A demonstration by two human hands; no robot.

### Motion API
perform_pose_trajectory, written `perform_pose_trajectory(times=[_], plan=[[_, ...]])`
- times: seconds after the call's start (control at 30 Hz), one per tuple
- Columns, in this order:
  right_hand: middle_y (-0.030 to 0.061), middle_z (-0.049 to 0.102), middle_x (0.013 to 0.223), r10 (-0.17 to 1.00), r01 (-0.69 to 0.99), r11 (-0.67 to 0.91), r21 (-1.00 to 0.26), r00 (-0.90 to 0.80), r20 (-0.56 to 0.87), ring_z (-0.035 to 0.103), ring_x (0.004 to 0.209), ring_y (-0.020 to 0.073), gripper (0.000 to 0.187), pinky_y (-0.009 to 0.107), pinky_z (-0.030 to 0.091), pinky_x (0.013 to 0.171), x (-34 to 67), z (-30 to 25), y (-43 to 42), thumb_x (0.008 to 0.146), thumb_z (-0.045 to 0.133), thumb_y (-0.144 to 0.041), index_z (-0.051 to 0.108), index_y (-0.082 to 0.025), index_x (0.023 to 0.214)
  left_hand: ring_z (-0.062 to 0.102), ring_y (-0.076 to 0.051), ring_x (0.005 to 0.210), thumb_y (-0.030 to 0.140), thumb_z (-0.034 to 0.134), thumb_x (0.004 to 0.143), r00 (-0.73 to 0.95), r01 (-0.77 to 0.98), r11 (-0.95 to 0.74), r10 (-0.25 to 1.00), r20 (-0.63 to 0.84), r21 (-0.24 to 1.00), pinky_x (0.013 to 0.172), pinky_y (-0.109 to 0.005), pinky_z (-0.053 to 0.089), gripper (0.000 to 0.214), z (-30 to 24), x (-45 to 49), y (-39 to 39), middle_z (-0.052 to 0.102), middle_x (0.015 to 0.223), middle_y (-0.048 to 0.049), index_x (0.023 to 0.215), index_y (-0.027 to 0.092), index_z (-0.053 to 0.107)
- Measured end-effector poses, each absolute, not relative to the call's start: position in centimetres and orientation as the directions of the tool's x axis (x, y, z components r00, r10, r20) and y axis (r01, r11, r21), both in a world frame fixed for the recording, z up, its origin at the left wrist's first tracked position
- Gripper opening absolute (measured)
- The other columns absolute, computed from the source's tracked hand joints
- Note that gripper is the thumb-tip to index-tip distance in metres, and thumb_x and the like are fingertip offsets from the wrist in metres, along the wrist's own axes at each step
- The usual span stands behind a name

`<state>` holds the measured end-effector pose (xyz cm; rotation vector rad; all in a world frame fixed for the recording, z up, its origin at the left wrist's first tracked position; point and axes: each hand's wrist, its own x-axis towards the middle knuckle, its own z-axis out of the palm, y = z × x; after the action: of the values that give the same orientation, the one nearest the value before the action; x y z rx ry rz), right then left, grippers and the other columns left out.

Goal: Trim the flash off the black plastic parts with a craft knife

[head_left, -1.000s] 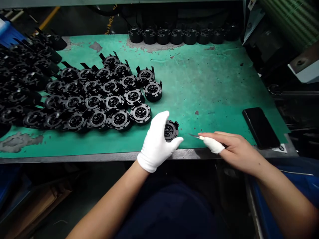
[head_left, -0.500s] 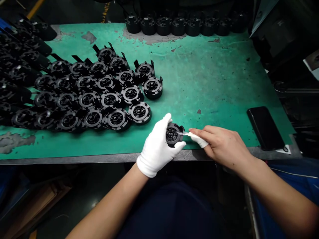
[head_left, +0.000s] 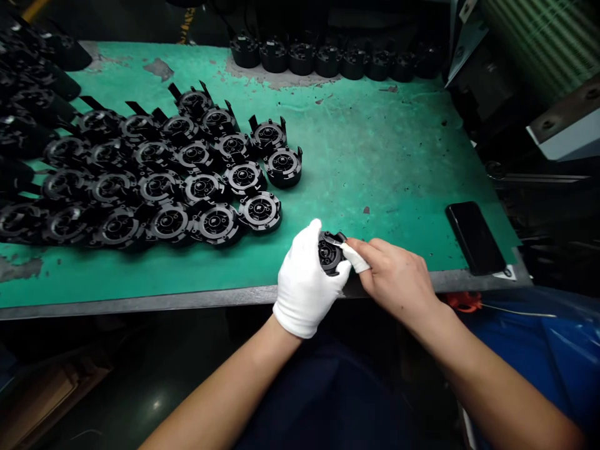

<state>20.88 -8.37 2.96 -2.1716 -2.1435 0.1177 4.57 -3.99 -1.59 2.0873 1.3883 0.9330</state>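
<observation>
My left hand (head_left: 305, 281), in a white glove, wraps around a round black plastic housing (head_left: 329, 254) over the table's front edge. The housing's ringed face points up toward me. My right hand (head_left: 396, 269) is bare except for a white cover on the thumb. Thumb and forefinger pinch a small, thin metal blade (head_left: 334, 242), mostly hidden by the fingers. Its tip lies at the housing's upper right rim, by an upright tab. To the left, several similar black housings (head_left: 217, 222) stand in close rows on the green tabletop (head_left: 375, 144).
Another row of black housings (head_left: 302, 59) lines the back edge. A black phone (head_left: 475, 237) lies at the right front corner. Machine parts (head_left: 562, 134) jut in at the upper right. Blue plastic (head_left: 529, 350) and an orange-red object (head_left: 464, 302) sit below the table's right side.
My right hand has come closer to the housing, and the blade has moved from its right side up to the upper right rim. The whole view has shifted slightly.
</observation>
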Motion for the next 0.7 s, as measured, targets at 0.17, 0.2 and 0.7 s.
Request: perform_pose_trajectory(times=[0.17, 0.2, 0.7], plan=[[0.0047, 0.076, 0.112, 1.0, 0.93, -0.008, -0.369, 0.016, 0.019, 0.072, 0.097, 0.0227, 0.034, 0.031, 0.054, 0.081, 21.7, 2.7, -9.1, 0.101, 0.049, -0.027, 0.068, -0.028, 0.129, 0.056, -0.031, 0.133, 0.037, 0.072, 0.083, 0.25, 0.579, -0.413, 0.91, 0.329, 0.703, 0.111, -0.045, 0.05, 0.079, -1.9, 4.6, -4.2, 0.055, 0.143, -0.0174, 0.149, 0.016, 0.035], [0.0049, 0.076, 0.117, 1.0, 0.907, 0.0, -0.42, 0.01, 0.021, 0.072, 0.101, 0.0231, 0.033, 0.033, 0.055, 0.086, 22.1, 2.7, -9.3, 0.102, 0.048, -0.029, 0.069, -0.027, 0.128, 0.056, -0.031, 0.133, 0.038, 0.073, 0.083, 0.254, 0.576, -0.419, 0.908, 0.333, 0.702, 0.111, -0.046, 0.05, 0.08, -2.0, 4.5, -4.2, 0.055, 0.143, -0.0175, 0.15, 0.016, 0.034], [0.006, 0.075, 0.093, 0.998, 0.996, 0.023, -0.09, -0.017, 0.067, 0.07, 0.08, 0.0211, 0.037, 0.027, 0.046, 0.06, 21.9, 2.4, -9.4, 0.099, 0.05, -0.024, 0.066, -0.027, 0.132, 0.055, -0.032, 0.135, 0.042, 0.072, 0.084, 0.288, 0.581, -0.429, 0.903, 0.318, 0.692, 0.112, -0.046, 0.049, 0.079, -1.9, 4.3, -3.9, 0.054, 0.144, -0.0168, 0.15, 0.018, 0.035]])
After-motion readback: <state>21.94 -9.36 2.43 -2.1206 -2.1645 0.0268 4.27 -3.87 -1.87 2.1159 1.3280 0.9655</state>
